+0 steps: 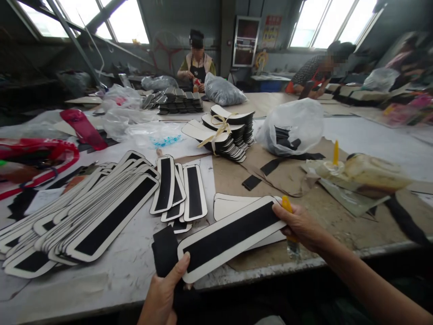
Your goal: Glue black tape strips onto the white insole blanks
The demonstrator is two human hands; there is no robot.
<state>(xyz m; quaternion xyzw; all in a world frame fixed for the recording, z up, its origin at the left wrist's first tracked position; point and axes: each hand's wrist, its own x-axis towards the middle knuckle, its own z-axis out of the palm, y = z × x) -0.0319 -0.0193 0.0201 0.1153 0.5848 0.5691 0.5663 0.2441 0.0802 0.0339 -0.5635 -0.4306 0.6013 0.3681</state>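
A long white panel with rounded ends and a black strip (230, 239) along its middle is held tilted over the table edge. My left hand (164, 289) grips its lower left end, thumb on top. Black fabric pieces (164, 250) show just behind that end, apparently in the same hand. My right hand (302, 223) pinches the upper right end and also holds a yellow-handled brush (287, 204), bristles pointing down. Beneath the panel lie plain white panels (230, 201), partly covered. To the left, finished-looking panels (113, 221) are fanned in a large pile, with several shorter ones (194, 192) beside it.
A tied bundle of curved pieces (233, 126) stands mid-table. Near it sit a clear bag with black pieces (292, 126) and a glue-stained container (375, 176) with a yellow stick. Brown paper (233, 180) covers part of the table. Other people work at the back.
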